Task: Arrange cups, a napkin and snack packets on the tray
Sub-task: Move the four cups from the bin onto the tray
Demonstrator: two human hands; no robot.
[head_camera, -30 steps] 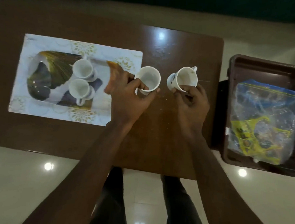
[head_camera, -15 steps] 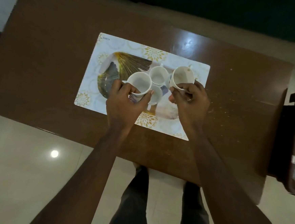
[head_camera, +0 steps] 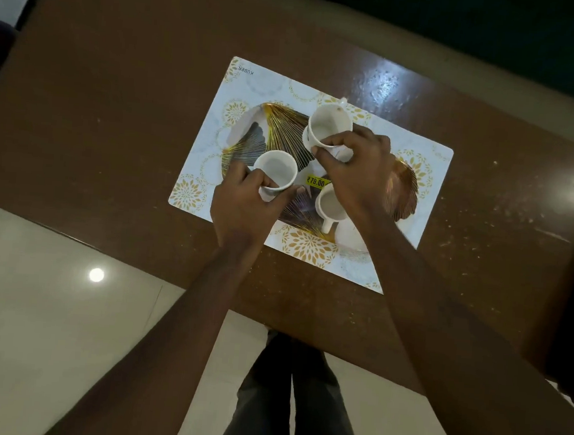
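Over the tray (head_camera: 280, 127), a white cup (head_camera: 275, 169) is being gripped by the left hand (head_camera: 242, 205) and a second cup (head_camera: 328, 126) by the right hand (head_camera: 356, 169). A third cup (head_camera: 328, 207) is being borne on the tray's near side.

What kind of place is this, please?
Probably a home sitting room: a brown wooden table, a patterned placemat under a decorated tray with white cups, and a glossy tiled floor.

A glossy dark-brown wooden table (head_camera: 113, 135) carries one white rectangular placemat with gold flower medallions (head_camera: 272, 85), which lies flat and askew to the table's near edge.
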